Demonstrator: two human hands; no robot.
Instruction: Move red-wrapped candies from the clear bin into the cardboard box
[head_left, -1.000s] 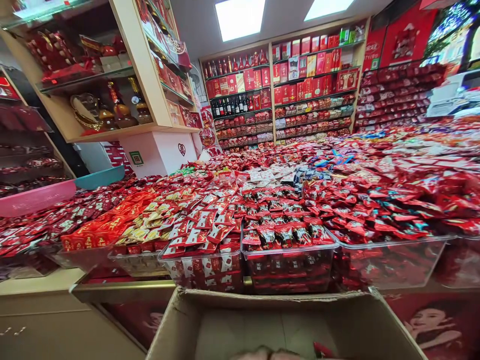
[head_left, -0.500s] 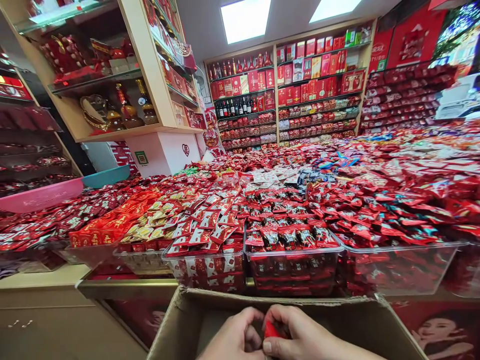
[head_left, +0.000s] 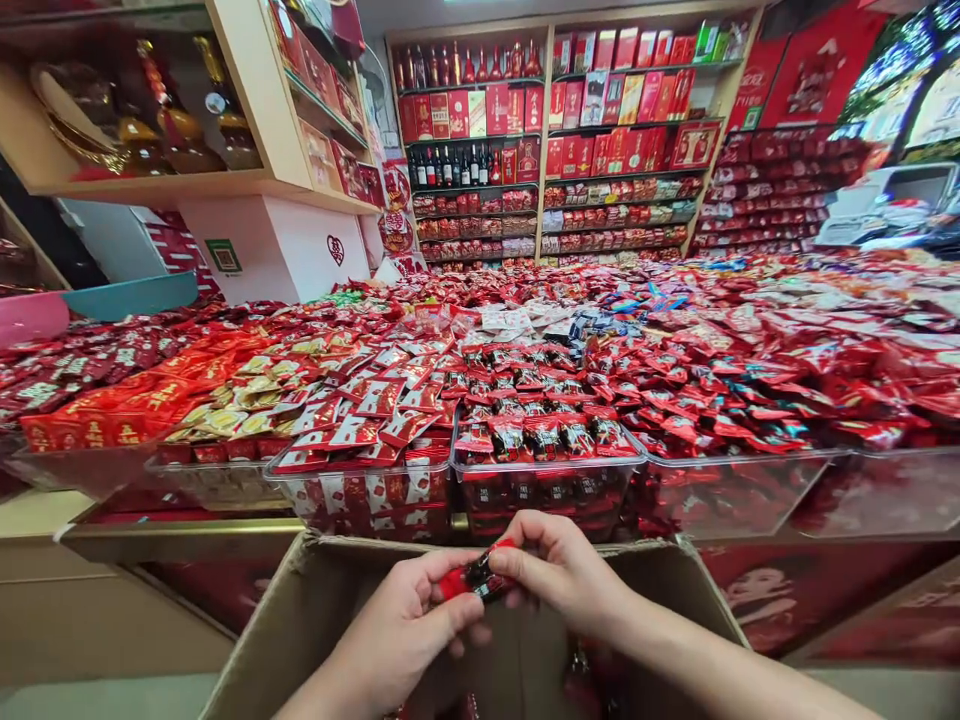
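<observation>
Between my two hands, over a cardboard box, is a small red and black wrapped candy. My left hand pinches its left end between thumb and fingers. The other end is gripped by my right hand, thumb on top. A few similar wrapped candies lie low inside the box, partly hidden by my right forearm. Just beyond the box stands a clear plastic bin with black and red candies of the same look stacked in rows.
More clear bins line the counter edge, one with red and white packets and one with red packets. Heaps of wrapped sweets spread behind them. A teal basin sits at left, below an overhanging shelf cabinet. Stocked shelves fill the back wall.
Both hands have risen out of the box, bringing the wrapped candy into clear view between them. The camera view has tilted down and shifted right, showing candies inside the box.
</observation>
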